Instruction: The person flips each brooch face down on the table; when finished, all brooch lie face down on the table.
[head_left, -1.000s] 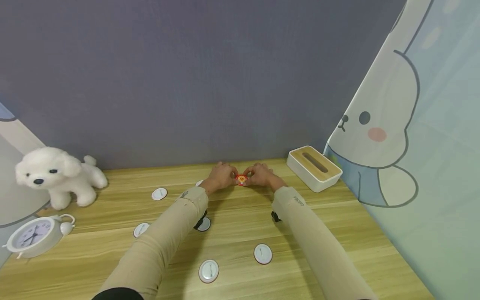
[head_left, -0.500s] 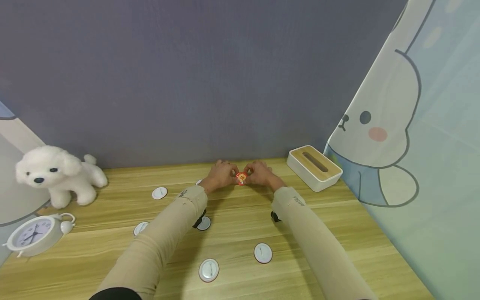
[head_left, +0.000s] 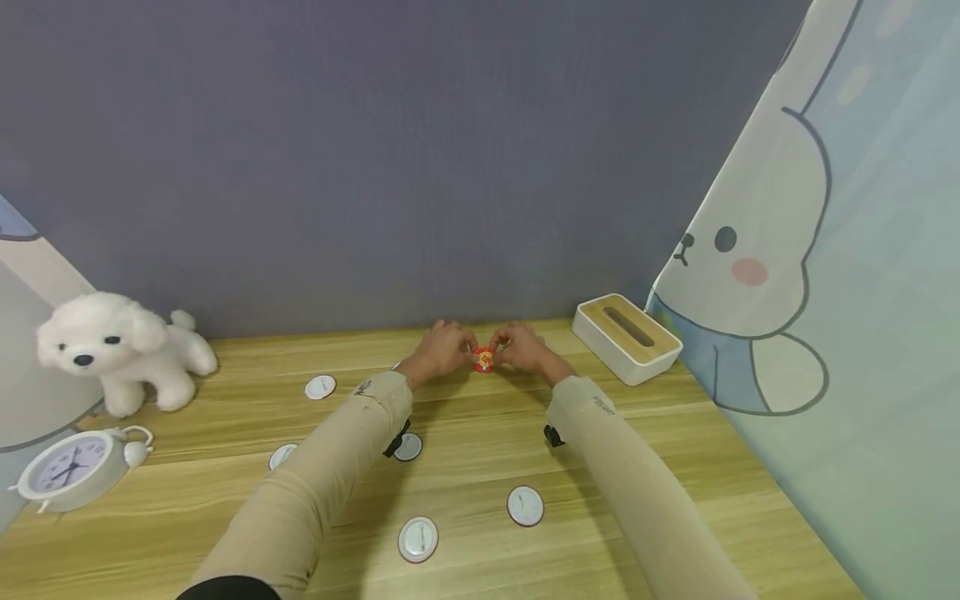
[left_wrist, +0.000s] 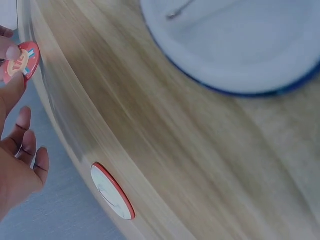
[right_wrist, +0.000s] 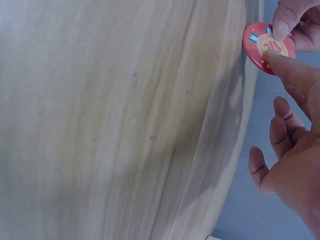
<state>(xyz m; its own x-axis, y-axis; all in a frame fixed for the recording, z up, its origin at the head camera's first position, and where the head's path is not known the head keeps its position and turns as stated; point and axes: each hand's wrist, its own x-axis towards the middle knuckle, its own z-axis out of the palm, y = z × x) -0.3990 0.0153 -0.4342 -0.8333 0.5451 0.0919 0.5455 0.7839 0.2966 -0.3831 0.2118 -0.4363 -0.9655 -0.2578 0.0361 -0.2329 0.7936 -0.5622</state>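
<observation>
A red round button badge (head_left: 483,360) with a cream-and-yellow centre is held at the back middle of the table. My left hand (head_left: 444,348) pinches its left edge, and my right hand (head_left: 521,347) pinches the right edge. In the right wrist view, the badge's printed face (right_wrist: 254,46) shows, with a thumb or finger of each hand lying on it. The left wrist view shows the left hand (left_wrist: 19,167) with its other fingers loosely bent, away from the badge (left_wrist: 31,60). The back of the badge is hidden.
Several white-backed pin badges lie face down, among them one at front (head_left: 417,539), one at right (head_left: 525,506) and one at left (head_left: 320,387); another is partly behind the left wrist. A tissue box (head_left: 628,337), plush dog (head_left: 123,350) and alarm clock (head_left: 67,471) stand on the wooden table.
The red badge changes its tilt slightly between the fingers, its face showing more fully half a second ago. Both hands stay in nearly the same place, and the head view shifts a little.
</observation>
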